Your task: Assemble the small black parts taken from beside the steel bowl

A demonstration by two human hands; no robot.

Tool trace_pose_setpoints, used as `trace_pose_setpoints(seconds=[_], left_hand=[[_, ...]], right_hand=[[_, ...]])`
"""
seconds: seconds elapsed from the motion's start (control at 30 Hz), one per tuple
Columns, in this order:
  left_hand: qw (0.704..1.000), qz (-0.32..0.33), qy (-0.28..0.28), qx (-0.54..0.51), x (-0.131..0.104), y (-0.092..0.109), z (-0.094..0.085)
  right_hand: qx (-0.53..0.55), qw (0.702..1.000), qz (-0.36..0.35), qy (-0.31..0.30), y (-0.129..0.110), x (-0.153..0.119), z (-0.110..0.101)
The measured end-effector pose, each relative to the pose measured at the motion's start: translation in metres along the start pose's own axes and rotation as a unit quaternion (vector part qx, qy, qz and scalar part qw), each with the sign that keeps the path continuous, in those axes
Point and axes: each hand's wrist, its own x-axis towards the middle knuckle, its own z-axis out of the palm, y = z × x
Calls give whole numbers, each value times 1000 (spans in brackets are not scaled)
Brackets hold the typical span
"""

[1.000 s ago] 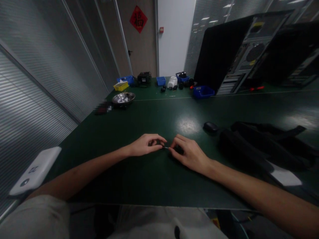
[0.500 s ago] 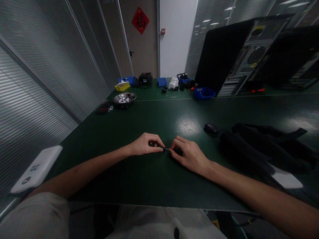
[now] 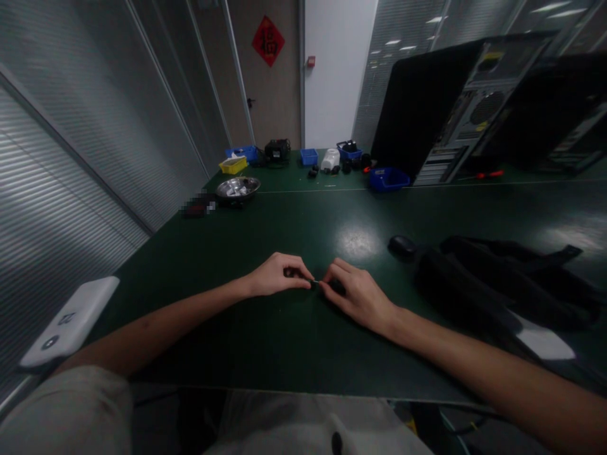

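Note:
Just above the dark green table (image 3: 294, 341), my two hands meet almost fingertip to fingertip. Thumb and fingers of my left hand (image 3: 279, 276) are closed in a pinch on a small dark piece (image 3: 313, 285). A thin, pale, metal-like piece (image 3: 317, 282) bridges the narrow gap to my right hand (image 3: 358, 294), whose thumb and fingertips are closed on its other end. Whether the two pieces are joined I cannot tell; they are small and partly covered by the fingers. Below the curled right fingers it is dark, perhaps only shadow.
A black mouse (image 3: 402, 246) and a black bag (image 3: 502, 278) lie to the right. Farther back are a metal bowl (image 3: 237, 188) with small items, a blue bin (image 3: 389, 179), a yellow tray (image 3: 233, 165) and a computer case (image 3: 427, 107). A white device (image 3: 71, 322) stands at the left edge.
Both hands keep their pinch in nearly the same place. My right hand has shifted very slightly left, so the gap between the fingertips looks a little narrower.

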Motion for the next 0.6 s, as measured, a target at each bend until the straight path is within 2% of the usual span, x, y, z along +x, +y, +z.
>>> trace_pose_setpoints(seconds=[0.3, 0.6], left_hand=[[999, 45, 3, 7, -3, 8, 5], [998, 42, 32, -34, -2, 9, 4]], right_hand=[[-29, 999, -19, -8, -2, 2, 6], [-12, 1000, -19, 1, 0, 1, 4]])
